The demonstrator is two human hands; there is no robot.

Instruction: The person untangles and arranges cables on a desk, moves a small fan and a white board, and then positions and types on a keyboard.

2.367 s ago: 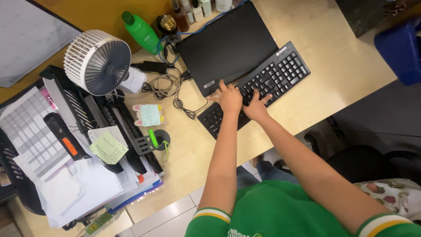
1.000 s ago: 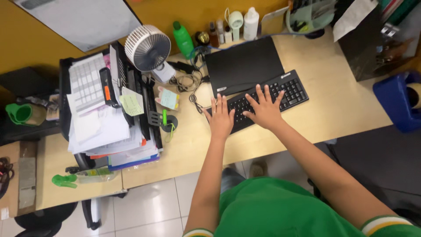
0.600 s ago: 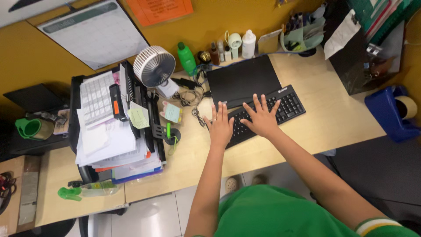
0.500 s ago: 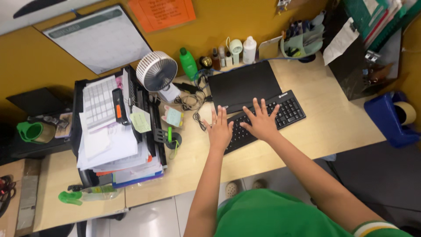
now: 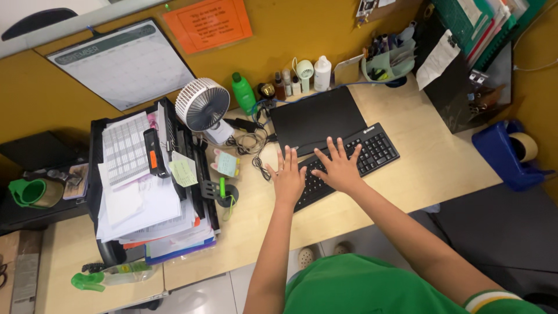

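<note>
Black keyboard (image 5: 372, 152), both hands (image 5: 314, 173) flat, fingers spread

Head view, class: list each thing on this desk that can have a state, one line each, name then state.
Laptop: lid shut, flat.
Keyboard: flat, both hands on it.
Left hand: open, fingers spread.
Right hand: open, fingers spread.
Fan: upright; running or not, cannot tell.
Green bottle: upright, capped.
Paper tray: piled with papers.
</note>
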